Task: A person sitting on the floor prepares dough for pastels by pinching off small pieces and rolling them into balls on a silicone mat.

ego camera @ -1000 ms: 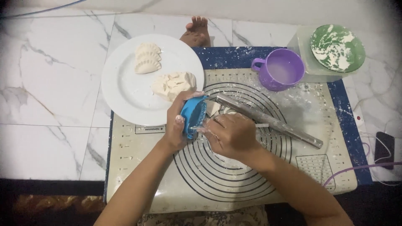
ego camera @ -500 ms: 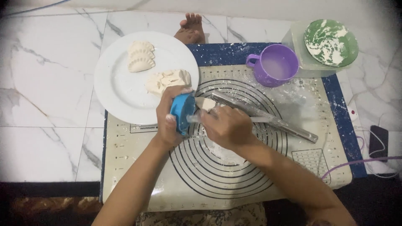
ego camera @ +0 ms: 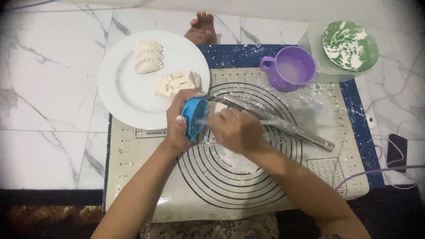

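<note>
White marble floor tiles (ego camera: pixel 48 88) carry a cream silicone pastry mat (ego camera: pixel 133 177) printed with black concentric rings and edged in dark blue. Near the mat's upper middle, the blue plastic dumpling press (ego camera: pixel 194 118) is gripped in the left hand (ego camera: pixel 178 126), fingers curled round its outer shell, thumb at the lower rim. The right hand (ego camera: pixel 237 131) is closed against the press's open side, fingers bent over a pale piece of dough (ego camera: pixel 217 107); whether it pinches the dough or a small tool cannot be told. Compared with half a second and one second earlier, the press has stayed in the same grip and both hands have kept their places by the plate's edge, so the work on this piece reads as unfinished. Just beyond the right hand, a steel rolling pin (ego camera: pixel 283 125) lies slanted across the rings. Left of the press, a round white plate (ego camera: pixel 119 93) holds crimped dumplings (ego camera: pixel 148 55) and a heap of folded dough (ego camera: pixel 175 84). Farther out stand a purple plastic mug (ego camera: pixel 290 68) and a green floured dish (ego camera: pixel 349 44); a bare foot (ego camera: pixel 201 28) rests past the mat.
</note>
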